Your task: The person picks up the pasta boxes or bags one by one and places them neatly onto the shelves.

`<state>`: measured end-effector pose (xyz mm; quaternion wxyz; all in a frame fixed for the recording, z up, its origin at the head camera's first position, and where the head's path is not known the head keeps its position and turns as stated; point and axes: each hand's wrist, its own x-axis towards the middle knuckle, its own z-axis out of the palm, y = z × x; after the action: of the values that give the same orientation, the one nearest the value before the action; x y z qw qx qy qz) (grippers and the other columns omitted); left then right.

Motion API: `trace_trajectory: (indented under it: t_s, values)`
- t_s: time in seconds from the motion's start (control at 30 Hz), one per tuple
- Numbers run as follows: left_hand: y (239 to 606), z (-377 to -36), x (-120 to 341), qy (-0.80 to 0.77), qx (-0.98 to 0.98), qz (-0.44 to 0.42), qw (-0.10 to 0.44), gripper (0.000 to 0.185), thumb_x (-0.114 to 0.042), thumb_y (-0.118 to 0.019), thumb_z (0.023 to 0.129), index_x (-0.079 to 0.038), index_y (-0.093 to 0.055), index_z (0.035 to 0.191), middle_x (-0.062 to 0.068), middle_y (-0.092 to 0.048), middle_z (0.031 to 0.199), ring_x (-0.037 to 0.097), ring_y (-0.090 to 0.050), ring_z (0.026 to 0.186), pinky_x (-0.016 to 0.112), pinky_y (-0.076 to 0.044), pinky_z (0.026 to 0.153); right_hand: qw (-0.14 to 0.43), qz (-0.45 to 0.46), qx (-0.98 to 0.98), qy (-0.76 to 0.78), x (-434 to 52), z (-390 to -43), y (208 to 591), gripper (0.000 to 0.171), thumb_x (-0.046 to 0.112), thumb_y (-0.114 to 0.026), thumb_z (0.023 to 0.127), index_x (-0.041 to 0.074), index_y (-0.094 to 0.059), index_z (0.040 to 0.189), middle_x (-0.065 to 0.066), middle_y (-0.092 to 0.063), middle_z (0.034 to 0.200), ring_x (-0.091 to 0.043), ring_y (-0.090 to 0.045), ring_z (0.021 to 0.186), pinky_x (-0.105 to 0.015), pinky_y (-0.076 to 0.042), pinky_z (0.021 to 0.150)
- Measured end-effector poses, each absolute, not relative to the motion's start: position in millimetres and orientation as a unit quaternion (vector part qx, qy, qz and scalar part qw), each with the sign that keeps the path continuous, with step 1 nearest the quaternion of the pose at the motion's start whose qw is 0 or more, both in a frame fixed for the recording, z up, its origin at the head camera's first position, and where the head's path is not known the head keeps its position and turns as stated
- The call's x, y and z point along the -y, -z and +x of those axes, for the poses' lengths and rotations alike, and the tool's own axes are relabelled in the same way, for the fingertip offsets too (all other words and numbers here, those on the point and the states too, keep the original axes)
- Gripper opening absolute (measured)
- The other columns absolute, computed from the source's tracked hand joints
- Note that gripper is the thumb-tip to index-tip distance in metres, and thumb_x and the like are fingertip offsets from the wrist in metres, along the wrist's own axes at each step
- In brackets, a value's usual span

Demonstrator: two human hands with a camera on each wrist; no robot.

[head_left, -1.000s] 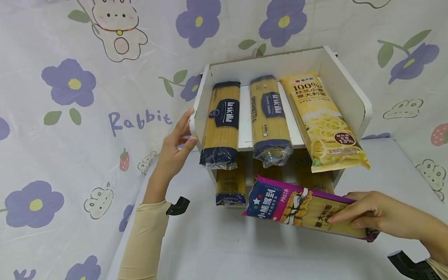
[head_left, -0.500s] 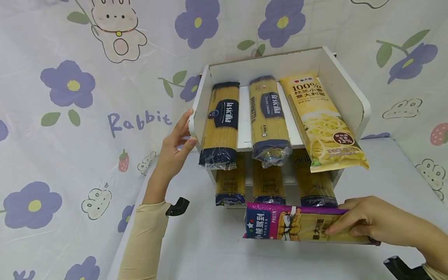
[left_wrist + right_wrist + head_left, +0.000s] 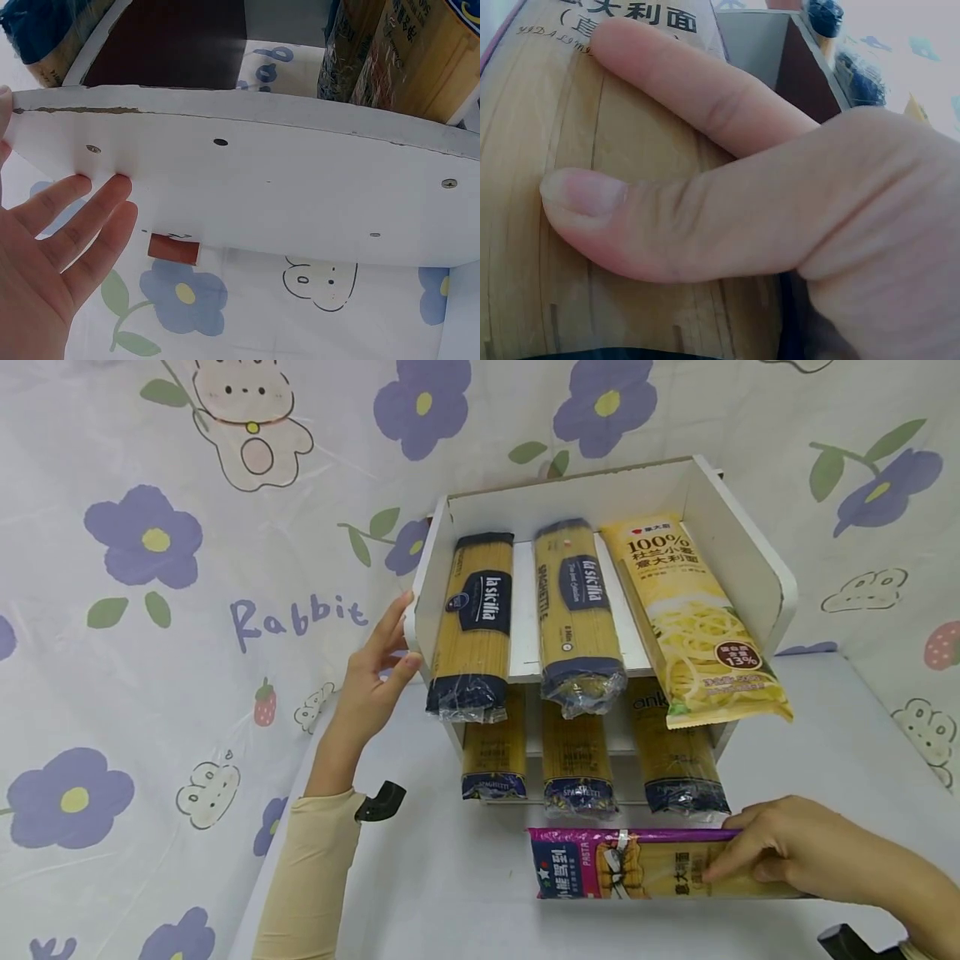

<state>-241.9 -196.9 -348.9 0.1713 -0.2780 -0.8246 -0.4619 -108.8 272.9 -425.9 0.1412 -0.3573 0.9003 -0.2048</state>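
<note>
The purple pasta pack (image 3: 637, 864) lies flat on the table (image 3: 450, 893), at six o'clock from the rack (image 3: 742, 552) and just in front of its lower row. The right hand (image 3: 795, 852) grips the pack's right end, thumb on top. The left hand (image 3: 371, 681), fingers straight, presses the rack's left wall at nine o'clock. Judging by this, the pack is being set down or lined up; the next move calls for a level slide.

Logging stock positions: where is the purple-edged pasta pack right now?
In the head view, the purple-edged pasta pack lies low right on the table, before the white rack, held by the right hand.
</note>
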Motion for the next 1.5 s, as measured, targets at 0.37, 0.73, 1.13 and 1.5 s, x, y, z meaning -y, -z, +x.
trace_trajectory:
  t_s: [0.37,0.73,1.13,1.5]
  values:
    - [348.4,-241.9,197.5,0.457,0.828,-0.275,0.175,0.076,-0.069,-0.049,0.091,-0.037,-0.027,0.156,0.005,-0.059,0.143,0.028,-0.065,0.115,0.053,-0.053,0.092,0.175,-0.360,-0.883,0.243,-267.8,-107.9,441.1,0.053,-0.005,-0.070,0.077,0.040,-0.077,0.103,0.022,-0.073,0.107,-0.016,-0.068,0.113,-0.035,-0.059,0.086]
    - [349.6,-242.6,198.7,0.459,0.824,-0.280,0.177,0.076,-0.068,-0.049,0.091,-0.035,-0.027,0.156,0.002,-0.058,0.144,0.028,-0.065,0.116,0.047,-0.054,0.090,0.257,-0.369,-0.811,0.375,-256.7,-113.1,466.3,0.044,-0.006,-0.066,0.083,0.024,-0.076,0.113,0.007,-0.075,0.113,0.002,-0.060,0.113,-0.020,-0.054,0.078]
    - [348.8,-241.3,197.8,0.459,0.826,-0.277,0.172,0.077,-0.069,-0.049,0.090,-0.036,-0.027,0.156,0.004,-0.058,0.145,0.029,-0.065,0.116,0.051,-0.054,0.092,0.325,-0.344,-0.771,0.426,-261.4,-128.7,489.2,0.033,0.010,-0.065,0.090,0.018,-0.072,0.121,-0.002,-0.073,0.122,0.007,-0.057,0.113,-0.018,-0.051,0.080]
    - [348.5,-241.7,197.3,0.456,0.829,-0.276,0.171,0.078,-0.071,-0.049,0.089,-0.036,-0.027,0.156,0.004,-0.057,0.145,0.031,-0.065,0.113,0.045,-0.054,0.091,0.338,-0.313,-0.766,0.448,-264.8,-136.2,510.0,0.035,0.023,-0.060,0.096,0.015,-0.066,0.130,-0.014,-0.064,0.134,0.017,-0.047,0.119,-0.012,-0.043,0.090]
